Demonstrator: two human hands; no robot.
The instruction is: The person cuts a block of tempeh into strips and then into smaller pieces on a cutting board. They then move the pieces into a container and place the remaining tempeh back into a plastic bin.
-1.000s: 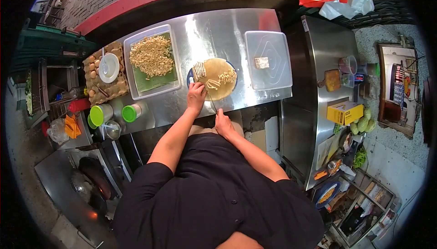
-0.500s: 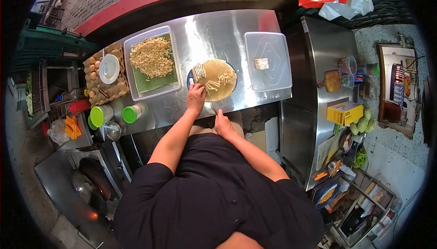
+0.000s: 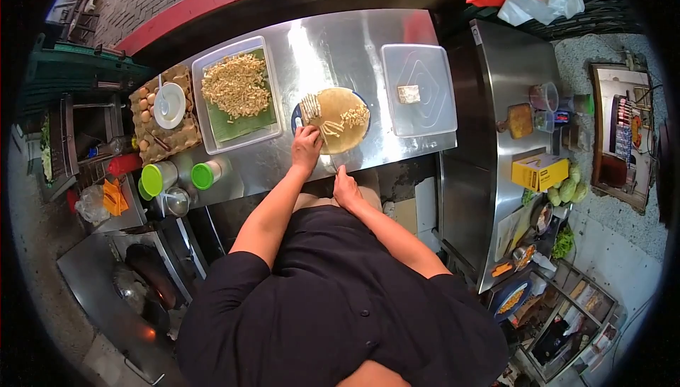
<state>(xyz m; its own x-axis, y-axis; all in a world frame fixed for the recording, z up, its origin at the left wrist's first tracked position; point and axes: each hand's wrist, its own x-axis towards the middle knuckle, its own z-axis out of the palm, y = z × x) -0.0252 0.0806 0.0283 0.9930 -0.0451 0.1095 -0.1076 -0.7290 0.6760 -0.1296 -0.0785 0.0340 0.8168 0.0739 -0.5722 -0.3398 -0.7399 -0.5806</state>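
On a round cutting board (image 3: 343, 145) lies a row of sliced white tempeh (image 3: 309, 107), with small cut tempeh pieces (image 3: 355, 116) at the board's right and a few sticks (image 3: 331, 128) in the middle. My left hand (image 3: 307, 148) is at the board's left edge, fingers closed down on tempeh just below the sliced row; what lies under the fingertips is mostly hidden. My right hand (image 3: 346, 187) is closed around the handle of a knife (image 3: 333, 163), whose thin blade points up toward the board beside my left fingers.
Left of the board stands a plastic tub (image 3: 276, 132) of cut tempeh on a green leaf. Beyond it are an egg tray (image 3: 152, 148) with a white bowl (image 3: 170, 106) and green-lidded jars (image 3: 206, 175). A tempeh block (image 3: 409, 94) sits on a clear lid (image 3: 432, 121) at right.
The view has shifted slightly. Both hands keep nearly the same place, and the knife stays beside the left fingers, its blade showing less clearly now.
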